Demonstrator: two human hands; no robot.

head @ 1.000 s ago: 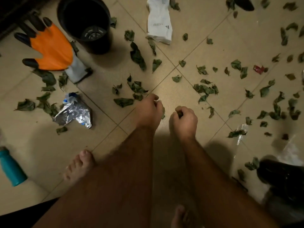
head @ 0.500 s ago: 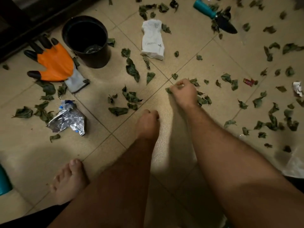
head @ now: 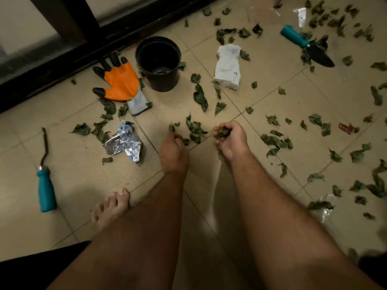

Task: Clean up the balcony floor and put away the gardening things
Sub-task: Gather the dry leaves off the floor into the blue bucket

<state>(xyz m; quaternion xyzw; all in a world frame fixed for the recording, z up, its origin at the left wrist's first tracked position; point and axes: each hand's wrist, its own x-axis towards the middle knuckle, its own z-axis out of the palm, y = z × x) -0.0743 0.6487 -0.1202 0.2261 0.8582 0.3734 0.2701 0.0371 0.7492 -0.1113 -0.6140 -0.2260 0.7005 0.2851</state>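
Dry green leaves (head: 200, 96) lie scattered across the tiled balcony floor (head: 272, 84). My right hand (head: 230, 139) is turned palm up and grips a bunch of leaves. My left hand (head: 172, 151) reaches down to the floor, its fingers curled on leaves at a small pile (head: 194, 127). An orange gardening glove (head: 119, 82) lies beside an empty black pot (head: 158, 62). A teal-handled trowel (head: 307, 47) lies at the far right. A teal-handled hook tool (head: 45, 174) lies at the left.
A crumpled foil wrapper (head: 123, 144) and a white paper packet (head: 228, 65) lie on the tiles. A small red wrapper (head: 346, 128) and clear plastic scraps (head: 322, 206) lie at the right. A dark door frame (head: 62, 49) borders the back. My bare foot (head: 111, 208) stands near left.
My right hand has drawn back from the floor and turned palm up with leaves in it. My left hand has moved forward onto the leaf pile. The view has tilted up.
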